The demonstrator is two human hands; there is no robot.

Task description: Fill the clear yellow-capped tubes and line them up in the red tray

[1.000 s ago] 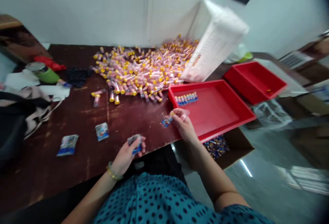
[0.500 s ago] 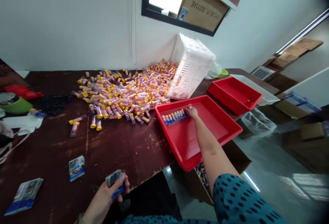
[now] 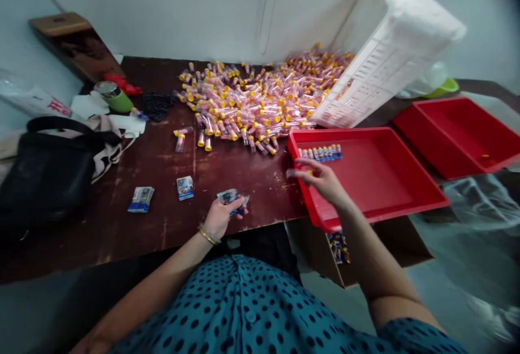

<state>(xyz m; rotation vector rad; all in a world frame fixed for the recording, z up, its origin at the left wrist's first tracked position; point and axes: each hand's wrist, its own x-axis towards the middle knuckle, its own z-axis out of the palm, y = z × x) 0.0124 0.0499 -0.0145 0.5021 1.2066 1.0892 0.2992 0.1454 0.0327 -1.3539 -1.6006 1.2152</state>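
My left hand [image 3: 221, 214] is closed around a few small printed cards [image 3: 228, 196] near the table's front edge. In my right hand [image 3: 325, 179] is a clear tube [image 3: 293, 173] with a yellow end, blurred by motion, over the left edge of the red tray [image 3: 377, 216]. Inside that tray, along its back left, a row of filled tubes with blue printed wraps [image 3: 320, 152] lies side by side. Two stacks of printed cards, one farther left [image 3: 141, 200] and one nearer [image 3: 184, 188], rest on the table left of my left hand.
A large heap of clear yellow-capped tubes [image 3: 260, 105] spreads along the wall beside a tilted white plastic basket [image 3: 365, 78]. Another red tray [image 3: 459, 137] stands right. A black bag [image 3: 49, 170] and green cup [image 3: 117, 99] are left. An open carton [image 3: 317, 251] sits below the tray.
My right hand has drawn back from the row in the tray toward its left edge, a tube now in its fingers. My left hand still holds the cards. The view has swung left.
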